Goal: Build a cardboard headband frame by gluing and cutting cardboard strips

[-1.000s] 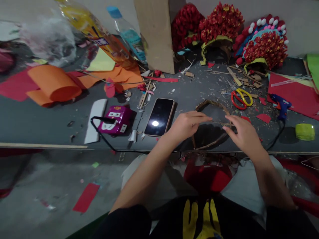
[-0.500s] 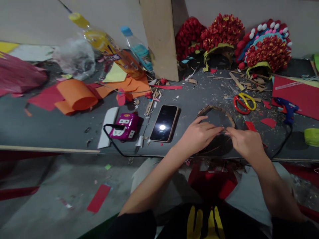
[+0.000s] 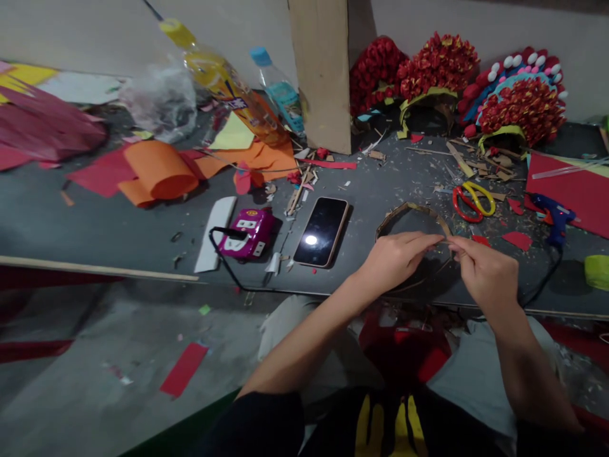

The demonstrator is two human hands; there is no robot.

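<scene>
A thin brown hoop (image 3: 413, 207), apparently a bent cardboard strip, is held over the front part of the dark table. My left hand (image 3: 397, 257) pinches its near right side with thumb and fingers together. Close beside it, my right hand (image 3: 488, 266) also pinches the hoop, the two sets of fingertips almost touching. Both hands hide part of the ring. Red and yellow scissors (image 3: 469, 203) lie beyond my right hand, and a dark phone (image 3: 322, 231) rests to the left of my left hand.
A blue glue gun (image 3: 554, 216) lies at right, its cord running to the table edge. A purple power socket block (image 3: 250, 233) sits left of the phone. Flowered red headpieces (image 3: 440, 66), a cardboard post (image 3: 323, 76), bottles (image 3: 280, 95) and orange sheet (image 3: 162, 170) stand or lie behind.
The camera view has shifted, so table items appear further right. My hands remain on the hoop, and my right hand's fingers have turned slightly, with the wrist raised more.
</scene>
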